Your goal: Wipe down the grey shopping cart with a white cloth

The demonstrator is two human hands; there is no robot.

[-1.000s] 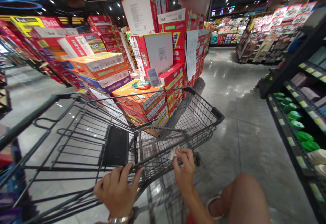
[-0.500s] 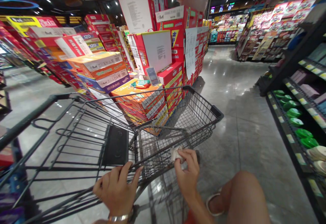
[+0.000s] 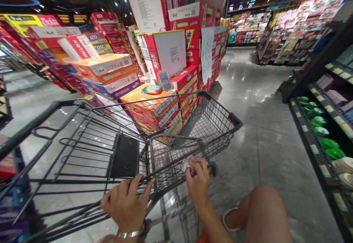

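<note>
A dark wire shopping cart (image 3: 220, 121) fills the foreground, tilted towards me. My left hand (image 3: 125, 202) grips a lower bar of the cart's near side, with a metal watch at the wrist. My right hand (image 3: 197, 180) is closed on a small white cloth (image 3: 187, 163) and presses it against the cart's mesh wall. My bare knee (image 3: 264, 213) shows at the lower right, and a white sandal (image 3: 230, 219) beside it.
Stacks of red and orange cartons (image 3: 154, 106) rise just beyond the cart. A dark shelf (image 3: 325, 132) with green and white items lines the right side. Shiny grey tile floor (image 3: 253, 99) runs down the aisle ahead.
My right hand with the cloth has shifted slightly up and down along the mesh. My left hand and the cart have barely moved.
</note>
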